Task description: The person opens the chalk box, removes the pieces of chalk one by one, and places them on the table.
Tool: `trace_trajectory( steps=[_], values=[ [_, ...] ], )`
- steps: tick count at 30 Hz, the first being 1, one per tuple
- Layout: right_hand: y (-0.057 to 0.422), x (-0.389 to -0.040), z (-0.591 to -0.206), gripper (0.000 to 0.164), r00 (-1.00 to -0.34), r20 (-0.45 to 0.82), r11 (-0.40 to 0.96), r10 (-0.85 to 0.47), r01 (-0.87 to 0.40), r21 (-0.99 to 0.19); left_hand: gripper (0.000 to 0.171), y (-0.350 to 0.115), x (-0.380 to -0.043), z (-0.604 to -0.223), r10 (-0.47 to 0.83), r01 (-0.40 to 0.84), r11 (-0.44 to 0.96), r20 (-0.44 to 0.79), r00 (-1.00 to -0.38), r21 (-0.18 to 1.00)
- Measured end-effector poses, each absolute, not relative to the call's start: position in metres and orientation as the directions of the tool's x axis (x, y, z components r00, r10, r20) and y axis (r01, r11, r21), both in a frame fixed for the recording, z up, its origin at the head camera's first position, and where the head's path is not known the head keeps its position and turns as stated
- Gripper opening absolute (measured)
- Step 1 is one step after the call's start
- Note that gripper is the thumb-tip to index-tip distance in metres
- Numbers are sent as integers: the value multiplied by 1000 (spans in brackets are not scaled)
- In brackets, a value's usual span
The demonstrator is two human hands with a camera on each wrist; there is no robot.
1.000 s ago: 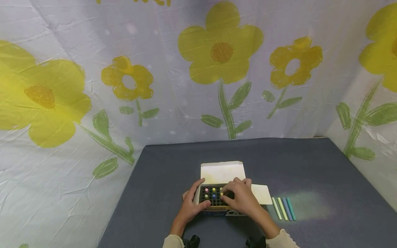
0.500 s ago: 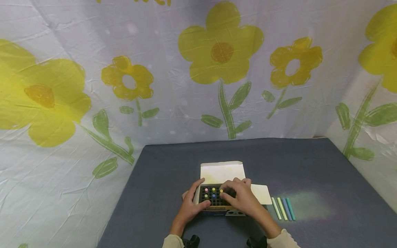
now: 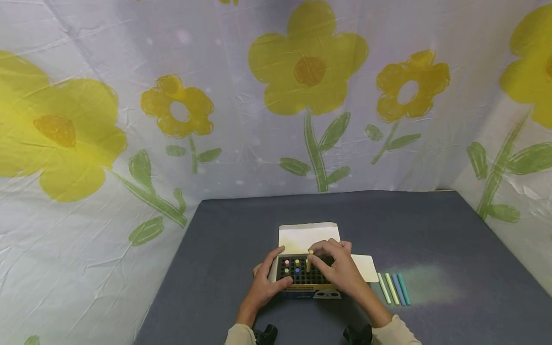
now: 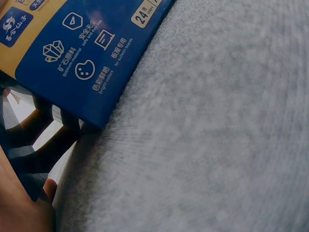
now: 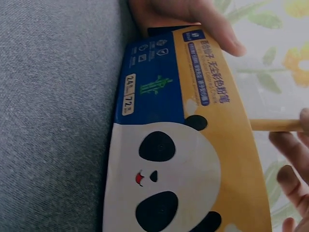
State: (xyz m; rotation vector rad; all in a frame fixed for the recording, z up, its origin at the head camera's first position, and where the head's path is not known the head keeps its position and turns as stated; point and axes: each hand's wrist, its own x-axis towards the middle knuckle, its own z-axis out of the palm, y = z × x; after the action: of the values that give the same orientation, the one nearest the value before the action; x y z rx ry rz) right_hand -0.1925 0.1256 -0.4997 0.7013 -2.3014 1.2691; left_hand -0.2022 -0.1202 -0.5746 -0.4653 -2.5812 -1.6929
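Note:
An open chalk box point(image 3: 297, 288) stands on the table with its white lid point(image 3: 308, 238) folded back. Inside, a dark holder has rows of holes, with a pink chalk point(image 3: 287, 263), a blue chalk point(image 3: 297, 271) and a few yellowish ones showing. My left hand point(image 3: 264, 283) grips the box's left end, thumb along the front rim. Between thumb and fingertips, my right hand point(image 3: 340, 269) pinches a yellow-orange chalk stick point(image 5: 273, 125), drawn partly up above the box. Its lower end is hidden by the panda-printed front point(image 5: 183, 159) in the right wrist view.
Several chalk sticks point(image 3: 396, 289) lie side by side right of the box, near its white side flap point(image 3: 365, 268). Pale chalk dust marks the dark tablecloth point(image 3: 431, 282) beyond them. A flowered curtain point(image 3: 241, 158) stands behind the table.
My right hand has risen and pulled the yellow-orange chalk stick upward from its hole. My left hand keeps its hold on the box.

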Motion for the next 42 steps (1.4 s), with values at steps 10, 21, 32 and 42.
trace_trajectory(
  steps=[10,21,32,42],
  values=[
    [137,-197,-494,20,-745,647,413,-160,-646,-642,81,-119,-202,-575,236,258,361,180,-955,896],
    [156,-198,-487,23,-751,639,342,-165,-652,-677,81,-120,-203,-576,244,260,361,179,-953,895],
    [190,-198,-491,17,-823,544,386,-166,-562,-732,79,-120,-202,-575,242,243,358,162,-957,901],
    [215,-192,-494,19,-852,499,402,-157,-517,-756,80,-120,-201,-575,232,229,360,151,-961,904]
  ],
)
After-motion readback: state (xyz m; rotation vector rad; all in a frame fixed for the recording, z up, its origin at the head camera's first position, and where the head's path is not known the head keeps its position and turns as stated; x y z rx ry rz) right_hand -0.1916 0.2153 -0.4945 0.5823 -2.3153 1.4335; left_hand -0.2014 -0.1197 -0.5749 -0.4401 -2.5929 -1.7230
